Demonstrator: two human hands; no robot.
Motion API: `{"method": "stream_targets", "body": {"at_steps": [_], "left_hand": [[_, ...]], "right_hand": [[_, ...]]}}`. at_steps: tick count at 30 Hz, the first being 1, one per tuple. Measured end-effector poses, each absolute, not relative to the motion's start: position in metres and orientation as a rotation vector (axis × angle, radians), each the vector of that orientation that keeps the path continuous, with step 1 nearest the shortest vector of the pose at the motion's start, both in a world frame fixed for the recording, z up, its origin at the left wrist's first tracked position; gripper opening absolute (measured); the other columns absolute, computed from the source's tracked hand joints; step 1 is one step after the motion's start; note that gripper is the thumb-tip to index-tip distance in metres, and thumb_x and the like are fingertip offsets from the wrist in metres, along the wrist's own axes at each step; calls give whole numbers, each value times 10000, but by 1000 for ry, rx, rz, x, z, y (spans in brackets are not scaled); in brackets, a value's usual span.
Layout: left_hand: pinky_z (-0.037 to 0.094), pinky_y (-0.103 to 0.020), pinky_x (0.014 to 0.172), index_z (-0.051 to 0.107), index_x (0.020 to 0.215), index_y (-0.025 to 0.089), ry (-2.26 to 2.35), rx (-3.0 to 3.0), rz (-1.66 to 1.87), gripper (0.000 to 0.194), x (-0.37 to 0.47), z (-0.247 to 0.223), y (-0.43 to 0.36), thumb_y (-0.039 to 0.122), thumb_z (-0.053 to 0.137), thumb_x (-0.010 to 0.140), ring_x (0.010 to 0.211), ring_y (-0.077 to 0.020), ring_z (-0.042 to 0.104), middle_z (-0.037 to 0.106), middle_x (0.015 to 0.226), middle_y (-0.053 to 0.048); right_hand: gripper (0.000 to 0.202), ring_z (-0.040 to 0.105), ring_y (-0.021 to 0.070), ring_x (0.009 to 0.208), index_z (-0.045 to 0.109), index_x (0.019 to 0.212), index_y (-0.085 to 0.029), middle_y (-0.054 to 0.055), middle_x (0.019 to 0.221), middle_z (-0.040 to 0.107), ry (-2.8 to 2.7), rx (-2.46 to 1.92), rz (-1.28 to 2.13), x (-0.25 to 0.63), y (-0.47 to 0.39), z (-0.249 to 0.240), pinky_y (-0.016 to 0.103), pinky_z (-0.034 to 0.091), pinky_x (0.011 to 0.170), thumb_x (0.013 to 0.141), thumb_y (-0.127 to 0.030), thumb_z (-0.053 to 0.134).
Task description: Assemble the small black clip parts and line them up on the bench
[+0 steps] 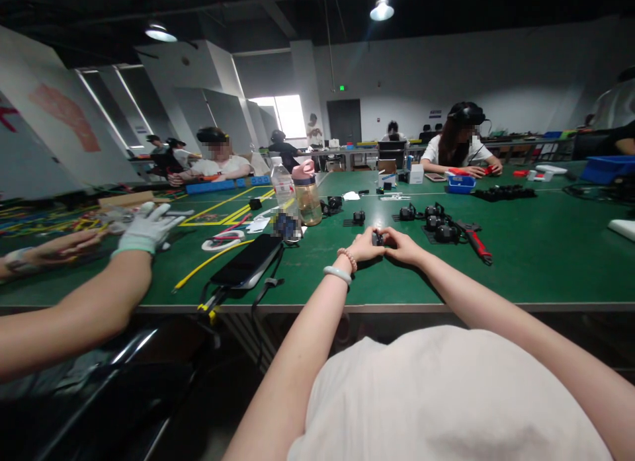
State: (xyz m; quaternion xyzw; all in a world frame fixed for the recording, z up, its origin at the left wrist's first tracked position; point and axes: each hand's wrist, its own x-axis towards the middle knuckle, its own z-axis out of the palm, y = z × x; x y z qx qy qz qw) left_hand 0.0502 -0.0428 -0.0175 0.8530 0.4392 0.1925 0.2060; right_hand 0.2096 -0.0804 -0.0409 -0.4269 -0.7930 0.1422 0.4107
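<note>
Both hands, left [364, 247] and right [401, 246], pinch one small black part [379, 238] between their fingers on the surface [536, 262]; more parts [436, 224] lie untouched beyond the fingers.

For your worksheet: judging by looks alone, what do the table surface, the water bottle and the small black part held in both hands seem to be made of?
Table surface: looks like a matte green mat, maybe rubber or felt; only soft glare.
Water bottle: seemingly clear tinted plastic, see-through, with an opaque pink lid.
Small black part, held between left hand and right hand: probably dark plastic; too small to tell.
</note>
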Motion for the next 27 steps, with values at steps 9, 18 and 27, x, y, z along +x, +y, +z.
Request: {"method": "stream_targets", "body": {"at_steps": [9,18,27], "left_hand": [[411,-305,755,360,1116,201,1239,2352,553,616,51,-15,-46,384,587,573,887,-196,509,527,950,-44],[415,-314,757,365,1105,203,1231,2363,560,609,51,-15,-46,415,583,578,887,-197,506,526,949,-48],[411,-310,760,342,1135,224,1208,2381,557,613,49,-18,-44,428,561,600,889,-196,505,520,972,-52]], "right_hand": [[476,532,126,736,432,1073,-202,0,813,569,-1983,-1099,351,211,-80,-41,285,409,723,611,-193,547],[483,544,138,781,451,1097,-197,18,864,584,-1986,-1107,334,211,-78,-42,300,410,758,625,-184,553],[422,552,156,847,486,1074,-195,45,982,575,-1965,-1098,361,212,-74,-45,320,418,785,656,-196,544]]}}
